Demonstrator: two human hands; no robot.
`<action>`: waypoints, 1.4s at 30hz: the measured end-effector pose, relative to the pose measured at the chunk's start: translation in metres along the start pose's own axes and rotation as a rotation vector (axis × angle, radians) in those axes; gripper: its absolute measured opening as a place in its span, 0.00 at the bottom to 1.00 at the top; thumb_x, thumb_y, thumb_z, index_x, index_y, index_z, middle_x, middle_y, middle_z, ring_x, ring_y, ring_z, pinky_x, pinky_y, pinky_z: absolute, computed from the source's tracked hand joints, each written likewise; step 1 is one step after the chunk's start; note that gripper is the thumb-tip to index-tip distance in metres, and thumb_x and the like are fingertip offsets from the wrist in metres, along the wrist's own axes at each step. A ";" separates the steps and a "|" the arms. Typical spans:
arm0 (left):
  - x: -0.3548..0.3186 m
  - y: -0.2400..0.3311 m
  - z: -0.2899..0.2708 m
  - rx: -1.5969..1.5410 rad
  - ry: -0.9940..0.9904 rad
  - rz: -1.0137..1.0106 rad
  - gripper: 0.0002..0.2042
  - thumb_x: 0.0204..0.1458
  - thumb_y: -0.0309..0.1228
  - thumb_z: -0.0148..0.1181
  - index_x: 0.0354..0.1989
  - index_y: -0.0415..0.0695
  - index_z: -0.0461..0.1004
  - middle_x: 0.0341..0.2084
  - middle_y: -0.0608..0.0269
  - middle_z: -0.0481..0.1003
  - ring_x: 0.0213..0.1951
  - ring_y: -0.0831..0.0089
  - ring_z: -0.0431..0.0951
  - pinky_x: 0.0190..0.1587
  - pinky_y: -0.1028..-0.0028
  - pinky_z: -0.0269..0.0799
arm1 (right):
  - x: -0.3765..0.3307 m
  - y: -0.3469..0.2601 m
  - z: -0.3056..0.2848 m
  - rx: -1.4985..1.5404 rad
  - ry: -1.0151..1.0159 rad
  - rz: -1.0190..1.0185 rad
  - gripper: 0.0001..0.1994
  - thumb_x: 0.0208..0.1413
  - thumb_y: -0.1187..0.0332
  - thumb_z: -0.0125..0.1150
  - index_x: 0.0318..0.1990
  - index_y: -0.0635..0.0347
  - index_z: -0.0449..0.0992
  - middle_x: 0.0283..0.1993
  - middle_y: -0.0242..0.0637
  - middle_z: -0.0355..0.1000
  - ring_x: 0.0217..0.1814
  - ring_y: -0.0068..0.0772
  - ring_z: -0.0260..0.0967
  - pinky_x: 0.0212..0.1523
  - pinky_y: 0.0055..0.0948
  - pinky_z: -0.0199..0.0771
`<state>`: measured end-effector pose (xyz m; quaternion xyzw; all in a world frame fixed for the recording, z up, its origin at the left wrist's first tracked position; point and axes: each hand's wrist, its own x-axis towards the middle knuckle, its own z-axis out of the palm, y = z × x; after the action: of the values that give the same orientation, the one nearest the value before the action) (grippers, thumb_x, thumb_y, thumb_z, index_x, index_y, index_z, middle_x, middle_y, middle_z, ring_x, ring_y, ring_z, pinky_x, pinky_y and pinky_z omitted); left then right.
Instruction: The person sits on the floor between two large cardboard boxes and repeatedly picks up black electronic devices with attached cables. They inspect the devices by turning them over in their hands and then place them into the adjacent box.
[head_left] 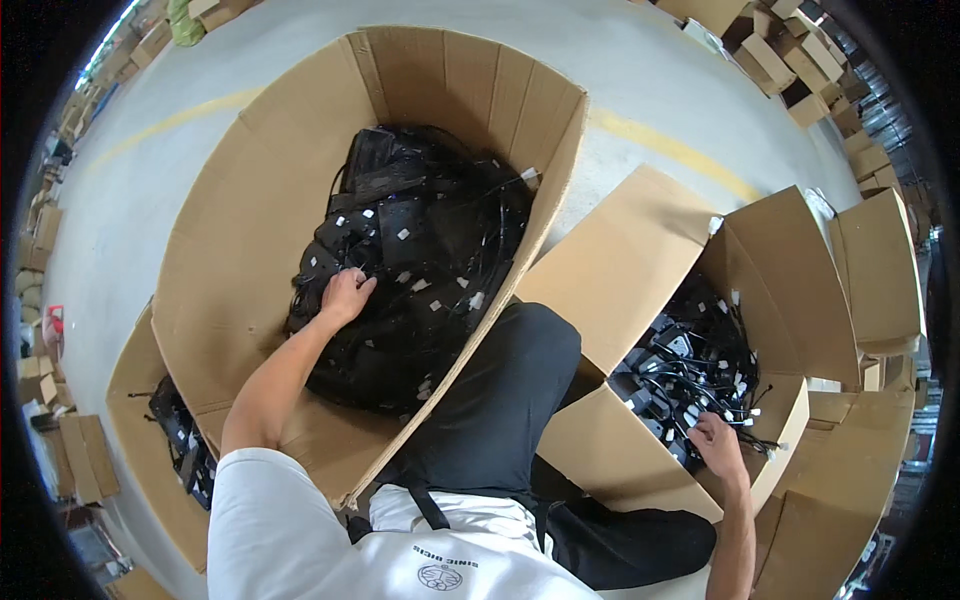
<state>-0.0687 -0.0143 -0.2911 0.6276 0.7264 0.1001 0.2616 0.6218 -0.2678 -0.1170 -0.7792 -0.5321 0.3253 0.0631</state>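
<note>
My left hand (346, 298) reaches into the large cardboard box (230, 250) in front of me, fingers bent together at the pile of black parts (420, 235). The pile holds flat black pieces, thin cables and small white connectors. What those fingertips grip is too small to make out. Over the open box on my right (620, 450), my right hand (716, 446) has its fingers curled at a heap of black cabled units (685, 355) with white plugs. Its fingertips hide whatever they hold.
A third box (140, 440) with more black parts stands on the left, partly behind the large one. My bent leg (500, 390) lies between the large box and the right box. Open flaps (630, 250) spread toward me. Stacked cartons (790, 60) stand at the far right.
</note>
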 end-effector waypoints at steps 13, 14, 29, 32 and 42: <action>0.077 0.059 0.048 -0.487 0.159 -0.153 0.26 0.47 0.44 0.76 0.44 0.35 0.78 0.43 0.49 0.81 0.42 0.57 0.83 0.47 0.61 0.77 | -0.024 -0.018 0.002 0.056 0.120 0.029 0.19 0.57 0.69 0.68 0.53 0.71 0.77 0.38 0.49 0.82 0.39 0.32 0.80 0.42 0.31 0.78; 0.076 0.069 0.039 -0.495 0.173 -0.105 0.22 0.48 0.42 0.75 0.43 0.36 0.78 0.42 0.52 0.81 0.39 0.59 0.83 0.44 0.61 0.78 | -0.027 -0.011 0.003 0.090 0.153 0.013 0.19 0.57 0.69 0.68 0.53 0.71 0.77 0.39 0.48 0.82 0.39 0.31 0.80 0.42 0.31 0.78; -0.165 0.323 -0.204 -1.084 -0.608 0.509 0.18 0.63 0.40 0.62 0.47 0.35 0.72 0.34 0.59 0.80 0.28 0.73 0.82 0.29 0.75 0.80 | -0.003 -0.369 -0.001 -0.315 1.050 -1.144 0.33 0.42 0.72 0.79 0.59 0.67 0.75 0.66 0.56 0.67 0.66 0.58 0.68 0.63 0.49 0.73; -0.148 0.310 -0.193 -1.033 -0.727 0.639 0.16 0.69 0.42 0.54 0.42 0.38 0.73 0.30 0.60 0.78 0.27 0.73 0.81 0.29 0.74 0.79 | 0.009 -0.339 -0.004 -0.285 1.042 -1.165 0.30 0.41 0.76 0.76 0.57 0.69 0.77 0.59 0.58 0.73 0.58 0.58 0.75 0.56 0.47 0.80; 0.011 0.057 0.058 -0.716 -0.801 0.096 0.17 0.69 0.35 0.49 0.56 0.32 0.72 0.50 0.47 0.78 0.50 0.56 0.80 0.54 0.59 0.77 | -0.007 -0.201 -0.026 -0.067 1.037 -0.903 0.23 0.42 0.75 0.71 0.50 0.69 0.77 0.51 0.50 0.76 0.46 0.50 0.79 0.43 0.39 0.83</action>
<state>0.0092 -0.0032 -0.3157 0.5206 0.4608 0.1061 0.7109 0.4765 -0.1821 -0.0041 -0.5377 -0.7154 -0.1645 0.4148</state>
